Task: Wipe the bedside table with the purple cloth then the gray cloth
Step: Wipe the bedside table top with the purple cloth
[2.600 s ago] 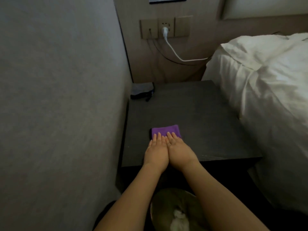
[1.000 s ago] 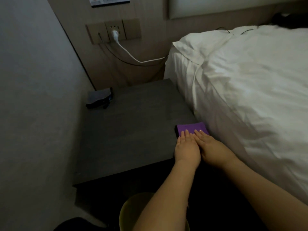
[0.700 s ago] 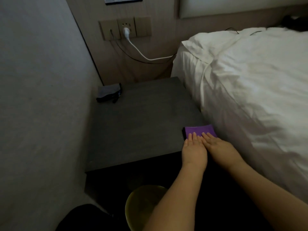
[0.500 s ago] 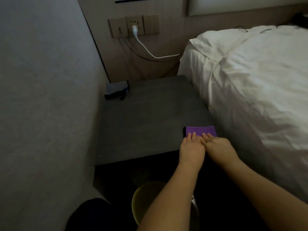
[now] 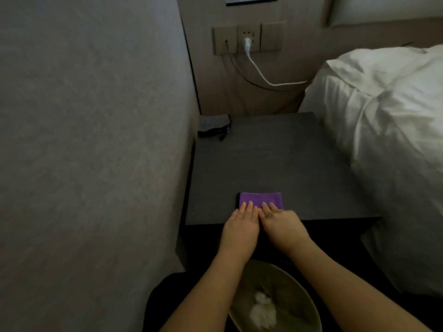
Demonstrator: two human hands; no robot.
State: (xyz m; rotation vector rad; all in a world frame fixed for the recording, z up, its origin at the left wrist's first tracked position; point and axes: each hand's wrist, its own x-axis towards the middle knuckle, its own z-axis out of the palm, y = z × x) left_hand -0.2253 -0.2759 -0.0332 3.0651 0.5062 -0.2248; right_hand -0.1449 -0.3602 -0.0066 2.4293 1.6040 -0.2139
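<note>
The folded purple cloth (image 5: 261,198) lies flat near the front edge of the dark bedside table (image 5: 275,159), left of the middle. My left hand (image 5: 241,226) and my right hand (image 5: 282,225) lie side by side, palms down, fingers pressing on the cloth's near half. The folded gray cloth (image 5: 213,124) sits at the table's far left corner against the wall.
A wall (image 5: 96,152) runs close along the table's left side. The white bed (image 5: 388,140) borders its right side. A white cable (image 5: 261,75) hangs from the wall socket (image 5: 248,38) behind. A round bin (image 5: 280,300) with crumpled paper stands below the table front.
Both hands have slid the purple cloth along the front edge from the right corner by the bed leftward toward the middle. The gray cloth has stayed put.
</note>
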